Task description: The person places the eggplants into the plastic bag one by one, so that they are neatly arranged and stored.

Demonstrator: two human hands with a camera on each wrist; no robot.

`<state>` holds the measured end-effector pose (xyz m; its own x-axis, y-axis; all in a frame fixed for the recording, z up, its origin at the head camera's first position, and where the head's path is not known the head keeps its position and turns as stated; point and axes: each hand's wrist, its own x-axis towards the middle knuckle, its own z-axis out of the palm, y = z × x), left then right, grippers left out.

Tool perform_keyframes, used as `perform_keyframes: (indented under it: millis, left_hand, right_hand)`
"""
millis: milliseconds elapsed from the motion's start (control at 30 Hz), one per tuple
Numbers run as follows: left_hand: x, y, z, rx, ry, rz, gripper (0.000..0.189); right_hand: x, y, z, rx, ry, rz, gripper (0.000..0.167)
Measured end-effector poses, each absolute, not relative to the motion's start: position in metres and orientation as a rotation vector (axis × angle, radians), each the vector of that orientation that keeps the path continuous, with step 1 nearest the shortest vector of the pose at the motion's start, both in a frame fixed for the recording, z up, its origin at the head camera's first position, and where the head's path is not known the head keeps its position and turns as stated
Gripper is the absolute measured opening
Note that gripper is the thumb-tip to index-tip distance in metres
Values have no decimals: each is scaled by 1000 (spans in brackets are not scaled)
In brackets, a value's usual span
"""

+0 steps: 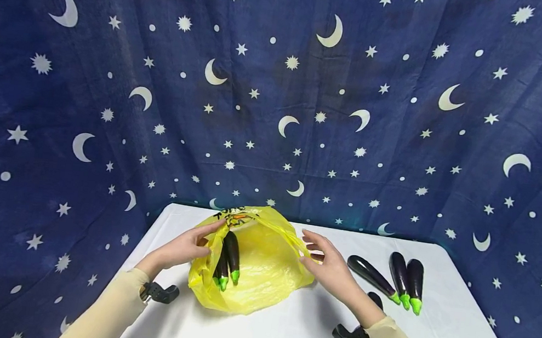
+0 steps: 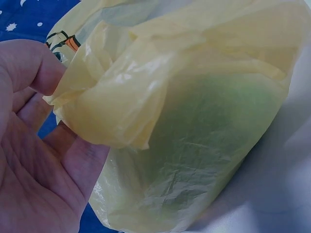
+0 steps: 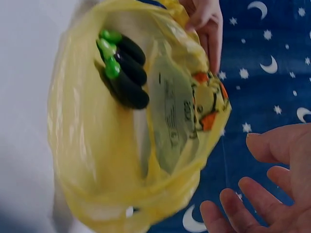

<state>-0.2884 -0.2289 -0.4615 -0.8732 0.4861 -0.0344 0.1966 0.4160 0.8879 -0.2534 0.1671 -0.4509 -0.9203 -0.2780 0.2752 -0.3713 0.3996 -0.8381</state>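
A yellow plastic bag point(image 1: 265, 267) lies on the table with its mouth facing me. Three eggplants point(image 3: 126, 82) are inside it, their green stem ends toward the opening. My left hand point(image 1: 188, 248) holds the bag's left rim; in the left wrist view the bunched edge meets the thumb, with fingers behind it. On the other side, my right hand point(image 1: 330, 266) is beside the right rim with fingers spread and loosely bent. The right wrist view shows a gap between that hand and the bag.
Right of the bag lie more eggplants point(image 1: 400, 273); another eggplant point(image 1: 375, 299) is partly hidden by my right forearm. A white cloth covers the table point(image 1: 452, 331). Behind it hangs a dark blue curtain point(image 1: 268, 97) with moons and stars.
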Motion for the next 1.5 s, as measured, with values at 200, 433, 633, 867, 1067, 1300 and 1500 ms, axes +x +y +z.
perform_keyframes:
  millis: [200,433,633,867,1067,1300,1500]
  left_hand:
    - [-289,-229,-463,601,2389,1439,81]
    - [-290,-228,-463,601,2379,1439,81]
    - [-289,-229,-462,604,2367,1448,82]
    - [-288,-230,-462,607,2350,1466,82]
    - [-288,-229,-460,606,2361,1458,82]
    - [-288,-229,-460,605,2352,1463,82]
    - [-288,-229,-459,613,2336,1472,83]
  right_hand:
    - [-258,191,-448,522,-2547,1522,63]
    - [-262,215,-452,474,-2582,1469,66]
    - [-266,231,-454,418,-2611,1420,67]
    - [-272,255,-455,293,-2664,1353,68]
    - [-272,276,-455,263,-2719,1248,69]
    - [-267,293,-460,206,-2837,1147,74]
    - [-258,300,-466,206,-2918,1112,79]
